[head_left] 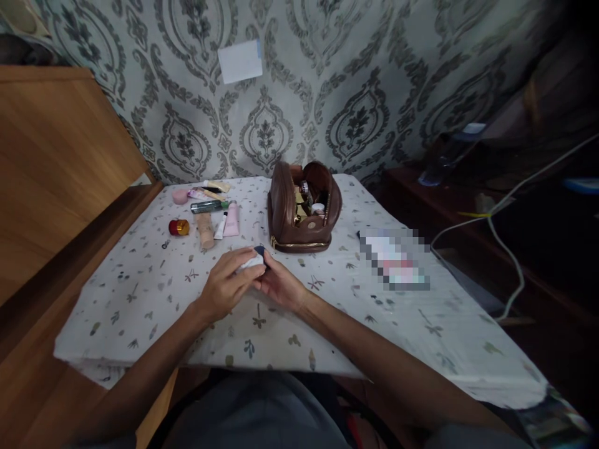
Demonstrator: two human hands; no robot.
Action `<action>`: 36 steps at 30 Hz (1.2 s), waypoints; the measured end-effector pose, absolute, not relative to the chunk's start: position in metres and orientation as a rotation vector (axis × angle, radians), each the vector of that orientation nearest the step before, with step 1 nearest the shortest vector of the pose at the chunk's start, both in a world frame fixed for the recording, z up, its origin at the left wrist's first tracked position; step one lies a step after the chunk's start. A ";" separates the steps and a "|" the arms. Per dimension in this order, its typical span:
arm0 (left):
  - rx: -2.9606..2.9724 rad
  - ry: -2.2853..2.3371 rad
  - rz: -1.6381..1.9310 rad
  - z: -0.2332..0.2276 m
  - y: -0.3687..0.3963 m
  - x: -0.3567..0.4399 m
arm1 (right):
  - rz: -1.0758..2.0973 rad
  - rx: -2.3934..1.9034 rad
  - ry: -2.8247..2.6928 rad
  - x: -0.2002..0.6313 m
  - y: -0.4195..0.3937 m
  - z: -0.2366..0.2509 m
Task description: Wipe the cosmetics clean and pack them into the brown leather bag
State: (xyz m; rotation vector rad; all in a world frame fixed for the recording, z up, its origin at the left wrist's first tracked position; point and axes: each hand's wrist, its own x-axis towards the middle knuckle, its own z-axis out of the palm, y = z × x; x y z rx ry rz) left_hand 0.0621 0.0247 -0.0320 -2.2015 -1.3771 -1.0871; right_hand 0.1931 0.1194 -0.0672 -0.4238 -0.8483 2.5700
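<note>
My left hand (228,280) and my right hand (279,285) meet over the middle of the table, both closed on a small white container with a dark blue cap (255,257). My fingers cover most of it. Just beyond my hands stands an open brown leather toiletry bag (287,212) with small bottles and jars showing inside its mouth. Left of the bag lie loose cosmetics: a pink tube (231,220), a beige tube (205,231), a small white tube (220,226), a dark green tube (208,206), a red and gold jar (178,227) and a pink round pot (179,196).
The table wears a white cloth with small leaf prints (154,299). A blurred flat item (395,259) lies to the right of the bag. A wooden panel (60,162) borders the left side. Dark shelving with white cables (510,249) stands on the right. Patterned wallpaper is behind.
</note>
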 end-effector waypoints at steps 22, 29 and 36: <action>-2.086 -2.233 -1.070 -0.029 0.023 0.054 | 2.338 -0.310 -1.205 0.204 0.129 -0.067; -2.114 -2.536 -1.419 -0.023 0.020 0.050 | 2.178 -0.238 -1.459 0.206 0.133 -0.069; -1.675 -2.877 -2.406 -0.028 0.020 0.056 | 1.918 -0.312 -1.612 0.205 0.133 -0.066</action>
